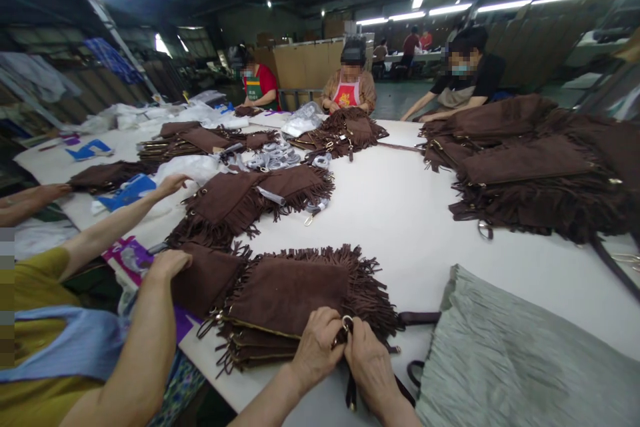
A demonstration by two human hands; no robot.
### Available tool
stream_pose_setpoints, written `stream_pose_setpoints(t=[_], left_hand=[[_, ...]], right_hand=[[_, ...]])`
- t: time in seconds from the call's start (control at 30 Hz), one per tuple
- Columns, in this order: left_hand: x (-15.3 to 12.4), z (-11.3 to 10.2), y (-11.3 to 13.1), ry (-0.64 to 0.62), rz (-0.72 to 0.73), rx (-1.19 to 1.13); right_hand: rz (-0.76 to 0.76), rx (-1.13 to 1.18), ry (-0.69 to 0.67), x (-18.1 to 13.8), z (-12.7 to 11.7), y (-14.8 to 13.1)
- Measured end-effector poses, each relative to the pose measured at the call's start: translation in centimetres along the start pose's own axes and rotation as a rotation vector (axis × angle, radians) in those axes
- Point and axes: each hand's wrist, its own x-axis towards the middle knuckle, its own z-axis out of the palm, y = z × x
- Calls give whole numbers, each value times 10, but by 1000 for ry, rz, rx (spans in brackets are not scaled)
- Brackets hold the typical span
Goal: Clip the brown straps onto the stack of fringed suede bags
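My left hand (319,345) and my right hand (369,361) meet at the near edge of a stack of brown fringed bags (295,293). Between my fingertips is a metal ring (347,323) fixed to a dark brown strap (351,388) that hangs down between my hands. The left fingers pinch the ring from one side, the right fingers press against it from the other. Exactly which finger holds the strap end is hidden. The topmost bag lies flat, its fringe pointing away and to the right.
At my left a co-worker in a yellow top and blue apron (65,347) handles more brown bags (205,277). Grey-green crumpled fabric (520,353) covers the table (390,213) at my right. Brown bag piles (530,160) lie far right. Several people sit across.
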Motion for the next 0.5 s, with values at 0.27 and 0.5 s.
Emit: stream_pose_setpoints(t=[0.27,0.5], left_hand=[[1,7,-5,24,23,-19],[13,-48,-26,171,104,134]], right_hand=[[-76,-147,8,2,7,8],[25,44,150,-1,23,4]])
